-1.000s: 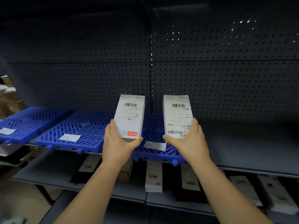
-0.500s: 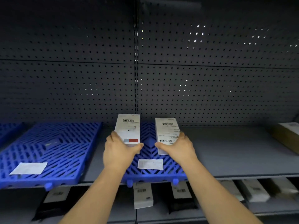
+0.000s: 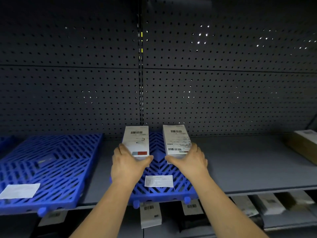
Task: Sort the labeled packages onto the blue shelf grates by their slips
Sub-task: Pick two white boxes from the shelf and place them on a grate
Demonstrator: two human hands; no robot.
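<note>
Two white labeled packages lie side by side over the middle blue grate (image 3: 159,192), at its far part. My left hand (image 3: 127,164) grips the near end of the left package (image 3: 136,140), which has a barcode and a red and blue mark. My right hand (image 3: 190,160) grips the near end of the right package (image 3: 176,140), which carries two barcodes. A white slip (image 3: 159,181) lies on the grate's front between my wrists. A second blue grate (image 3: 51,169) to the left carries its own white slip (image 3: 19,190).
The grey shelf (image 3: 240,165) runs right of the middle grate, with a brown box (image 3: 303,146) at its far right. A dark pegboard (image 3: 154,74) backs the shelf. Several labeled packages (image 3: 150,216) sit on the lower shelf.
Both hands have carried the packages forward and down onto the middle grate. The view has swung right, so the left grates have slid toward the frame's edge.
</note>
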